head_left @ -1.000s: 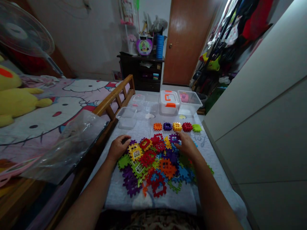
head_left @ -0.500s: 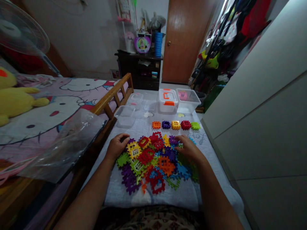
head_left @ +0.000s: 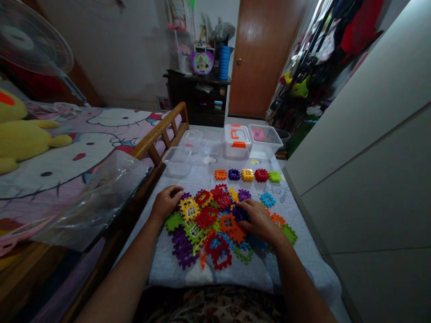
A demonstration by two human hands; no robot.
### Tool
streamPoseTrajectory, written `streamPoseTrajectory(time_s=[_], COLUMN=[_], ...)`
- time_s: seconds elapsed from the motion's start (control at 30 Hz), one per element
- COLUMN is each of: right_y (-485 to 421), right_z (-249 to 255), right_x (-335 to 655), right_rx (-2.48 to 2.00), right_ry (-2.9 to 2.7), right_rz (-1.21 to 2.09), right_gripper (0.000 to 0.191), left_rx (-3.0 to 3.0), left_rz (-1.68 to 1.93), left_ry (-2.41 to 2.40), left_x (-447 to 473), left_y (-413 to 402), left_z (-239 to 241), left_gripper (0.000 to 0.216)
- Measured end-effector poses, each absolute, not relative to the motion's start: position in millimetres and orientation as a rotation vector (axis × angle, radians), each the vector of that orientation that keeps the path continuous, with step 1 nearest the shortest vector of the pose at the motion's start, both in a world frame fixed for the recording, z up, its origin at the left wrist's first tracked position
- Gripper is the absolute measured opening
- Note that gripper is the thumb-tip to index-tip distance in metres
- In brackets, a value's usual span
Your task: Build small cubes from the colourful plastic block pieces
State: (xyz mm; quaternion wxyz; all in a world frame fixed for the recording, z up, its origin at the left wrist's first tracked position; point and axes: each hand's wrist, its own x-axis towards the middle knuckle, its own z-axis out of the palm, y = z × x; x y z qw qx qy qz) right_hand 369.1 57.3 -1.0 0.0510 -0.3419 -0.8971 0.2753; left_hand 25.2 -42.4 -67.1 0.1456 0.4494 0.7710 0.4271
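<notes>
A heap of coloured plastic interlocking tiles lies on a pale cloth in front of me. My left hand rests curled at the heap's left edge, touching purple and yellow tiles. My right hand lies on the heap's right side, its fingers bent over a dark purple tile; whether it grips the tile is hidden. Beyond the heap a row of tiles stands in line: orange, purple, yellow, red, green. A blue tile lies loose at the right.
Clear plastic boxes stand at the far end: an open one, one with an orange-handled lid and another open one. A wooden bed rail and a plastic bag are at my left, a white cabinet at my right.
My right hand has drawn back from the heap's far right edge toward its middle, uncovering blue, orange and green tiles on the right. My left hand has stayed put.
</notes>
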Motion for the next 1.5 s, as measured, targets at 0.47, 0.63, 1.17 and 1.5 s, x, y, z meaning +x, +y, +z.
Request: streamPoseTrajectory(time_s=[0.47,0.63,1.17,1.5], right_y=[71.4,75.4,76.2,71.4], right_z=[-3.8,-6.9,-12.6,-8.0], right_x=[373.7,375.3,381.3,381.4], right_rx=[-1.081,-1.152,-1.365,-1.244], right_ry=[-2.385,-2.272,-2.468,-2.6], right_rz=[0.952,0.999,0.771,0.78], right_gripper=[0.03,0.029,0.036,0.059], left_rx=[1.284,1.292,1.299,1.294], left_rz=[1.231,1.221,1.231,1.203], left_ry=[2.225,2.227,2.218,2.228], left_x=[24.8,23.7,23.5,22.4], left_y=[-42.6,-42.5,-42.3,-42.7], left_z=[-67.8,-68.8,-70.6,-71.8], left_gripper=[0.036,0.038,0.038,0.04])
